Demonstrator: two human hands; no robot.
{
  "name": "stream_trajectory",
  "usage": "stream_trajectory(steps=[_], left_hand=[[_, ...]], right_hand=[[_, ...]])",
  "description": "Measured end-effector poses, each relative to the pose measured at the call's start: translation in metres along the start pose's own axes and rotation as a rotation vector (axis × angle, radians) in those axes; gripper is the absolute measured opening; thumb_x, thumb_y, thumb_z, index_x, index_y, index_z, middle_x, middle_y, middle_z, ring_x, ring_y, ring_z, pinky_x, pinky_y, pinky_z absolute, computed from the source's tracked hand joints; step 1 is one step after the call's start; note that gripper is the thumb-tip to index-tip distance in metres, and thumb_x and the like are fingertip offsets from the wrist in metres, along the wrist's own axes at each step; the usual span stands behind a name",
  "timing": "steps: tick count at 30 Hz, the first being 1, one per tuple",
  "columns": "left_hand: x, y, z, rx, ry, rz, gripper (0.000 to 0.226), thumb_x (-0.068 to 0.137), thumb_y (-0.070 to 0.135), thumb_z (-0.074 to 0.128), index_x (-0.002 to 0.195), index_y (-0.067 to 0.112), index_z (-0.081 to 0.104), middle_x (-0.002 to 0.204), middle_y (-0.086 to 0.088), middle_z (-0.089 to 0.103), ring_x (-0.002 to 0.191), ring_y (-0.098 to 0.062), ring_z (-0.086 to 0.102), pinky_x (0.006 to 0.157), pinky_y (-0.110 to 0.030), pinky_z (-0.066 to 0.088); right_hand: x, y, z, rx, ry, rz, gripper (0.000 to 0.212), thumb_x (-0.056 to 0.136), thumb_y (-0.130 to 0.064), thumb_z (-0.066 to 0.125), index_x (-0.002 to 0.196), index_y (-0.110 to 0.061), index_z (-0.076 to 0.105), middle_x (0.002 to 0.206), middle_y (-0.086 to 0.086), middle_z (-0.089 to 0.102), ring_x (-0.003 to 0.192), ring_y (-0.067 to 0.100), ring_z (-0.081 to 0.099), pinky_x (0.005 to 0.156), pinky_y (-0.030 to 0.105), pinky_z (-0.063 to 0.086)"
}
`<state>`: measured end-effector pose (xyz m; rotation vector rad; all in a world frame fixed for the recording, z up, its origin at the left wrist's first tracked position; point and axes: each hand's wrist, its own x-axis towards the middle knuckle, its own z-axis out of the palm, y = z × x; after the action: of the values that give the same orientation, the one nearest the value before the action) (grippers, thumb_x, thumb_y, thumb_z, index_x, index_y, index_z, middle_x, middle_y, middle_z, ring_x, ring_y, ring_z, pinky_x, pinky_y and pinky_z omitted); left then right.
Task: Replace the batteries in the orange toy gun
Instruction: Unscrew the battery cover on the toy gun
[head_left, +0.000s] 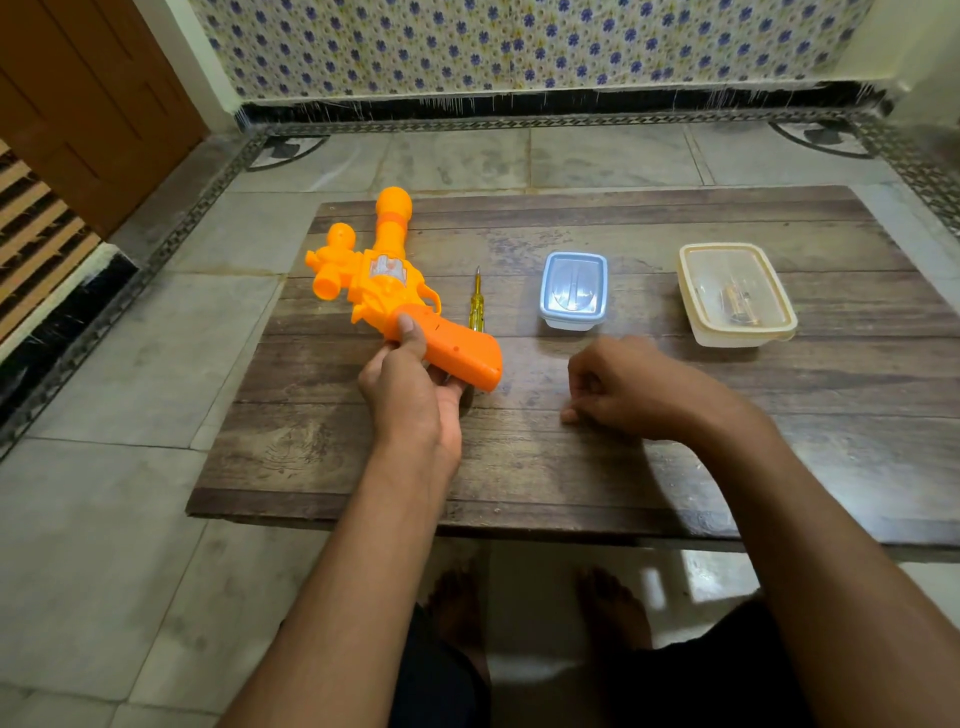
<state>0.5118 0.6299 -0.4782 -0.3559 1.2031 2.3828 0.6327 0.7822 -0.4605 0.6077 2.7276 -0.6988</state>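
Bare feet (457, 603) on pale stone floor tiles (104, 545) show at the bottom of the frame, under the near edge of a low, dark brown wooden plank table (519, 467). Above it, the person's two forearms reach forward. The right hand (618, 389) rests on the tabletop with its fingers loosely curled and nothing in it. The left hand (415, 389) grips the handle of the bright orange plastic toy gun (395, 291), thumb pressed on top and fingers curled beneath; the gun sits at the table's left side, its handle toward the person and its rounded barrel pointing away toward the far edge. Just right of the gun lies a slim yellow-handled screwdriver (475, 306), tip pointing away. Farther right stands a small pale blue lidded plastic box (574, 291), and well beyond it, near the right side, a larger cream-rimmed translucent plastic container (735, 293) with small brownish items inside that are too blurred to identify. Behind the table, a blue flower-patterned tiled wall (519, 47) rises above a black skirting, with a brown wooden door (88, 104) at far left.
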Motion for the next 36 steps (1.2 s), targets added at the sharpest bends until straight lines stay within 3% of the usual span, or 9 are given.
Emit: stream_trajectory(steps=[5, 11, 16, 25, 30, 33, 36], left_hand=[[-0.001, 0.0, 0.001, 0.004, -0.005, -0.004, 0.01, 0.104, 0.017, 0.057, 0.095, 0.016, 0.062, 0.1, -0.008, 0.068, 0.098, -0.023, 0.066, 0.092, -0.059, 0.051], [0.0, 0.0, 0.0, 0.012, -0.01, -0.003, 0.01, 0.104, 0.017, 0.057, 0.096, 0.017, 0.062, 0.102, -0.008, 0.068, 0.098, -0.023, 0.066, 0.091, -0.058, 0.052], [0.0, 0.0, 0.001, 0.009, -0.014, -0.006, 0.009, 0.104, 0.017, 0.057, 0.097, 0.018, 0.063, 0.103, -0.008, 0.068, 0.098, -0.022, 0.066, 0.094, -0.059, 0.051], [0.003, -0.002, -0.001, -0.015, -0.006, -0.036, 0.005, 0.103, 0.014, 0.058, 0.1, 0.015, 0.062, 0.109, -0.012, 0.069, 0.11, -0.028, 0.067, 0.099, -0.061, 0.051], [0.003, -0.001, -0.001, -0.002, -0.002, -0.034, 0.004, 0.103, 0.014, 0.058, 0.101, 0.015, 0.061, 0.109, -0.012, 0.069, 0.108, -0.028, 0.067, 0.096, -0.058, 0.053], [0.003, -0.001, 0.0, 0.04, -0.017, -0.039, 0.007, 0.104, 0.011, 0.057, 0.099, 0.011, 0.061, 0.102, -0.011, 0.069, 0.093, -0.021, 0.068, 0.083, -0.049, 0.058], [0.003, -0.002, -0.001, 0.068, -0.038, -0.049, 0.005, 0.103, 0.009, 0.057, 0.103, 0.008, 0.062, 0.101, -0.011, 0.07, 0.089, -0.019, 0.07, 0.081, -0.044, 0.061]], right_hand=[[0.0, 0.001, -0.003, 0.075, -0.005, 0.038, 0.021, 0.089, -0.032, 0.078, 0.076, -0.023, 0.064, 0.08, -0.004, 0.064, 0.074, 0.012, 0.063, 0.056, 0.023, 0.042], [-0.002, 0.003, -0.003, 0.141, 0.046, 0.086, 0.018, 0.087, -0.025, 0.081, 0.077, -0.017, 0.067, 0.066, -0.007, 0.068, 0.058, 0.007, 0.066, 0.045, 0.015, 0.041], [-0.002, 0.003, -0.003, 0.156, 0.081, 0.067, 0.023, 0.091, -0.033, 0.076, 0.08, -0.013, 0.072, 0.075, 0.002, 0.073, 0.066, 0.018, 0.07, 0.053, 0.023, 0.044], [0.001, -0.002, -0.001, 0.183, 0.26, 0.014, 0.033, 0.093, -0.038, 0.072, 0.077, -0.009, 0.071, 0.074, 0.01, 0.069, 0.069, 0.019, 0.062, 0.061, 0.031, 0.046], [0.003, -0.007, 0.002, 0.168, 0.367, -0.088, 0.027, 0.093, -0.035, 0.074, 0.081, -0.01, 0.07, 0.069, 0.001, 0.062, 0.063, 0.008, 0.051, 0.056, 0.023, 0.037], [0.005, -0.016, 0.006, 0.199, 0.481, -0.248, 0.02, 0.088, -0.031, 0.079, 0.093, -0.014, 0.072, 0.083, -0.003, 0.063, 0.071, 0.008, 0.056, 0.063, 0.019, 0.039], [0.009, -0.025, 0.011, 0.227, 0.508, -0.374, 0.028, 0.09, -0.029, 0.077, 0.113, -0.015, 0.072, 0.11, -0.002, 0.065, 0.092, 0.008, 0.063, 0.074, 0.01, 0.044]])
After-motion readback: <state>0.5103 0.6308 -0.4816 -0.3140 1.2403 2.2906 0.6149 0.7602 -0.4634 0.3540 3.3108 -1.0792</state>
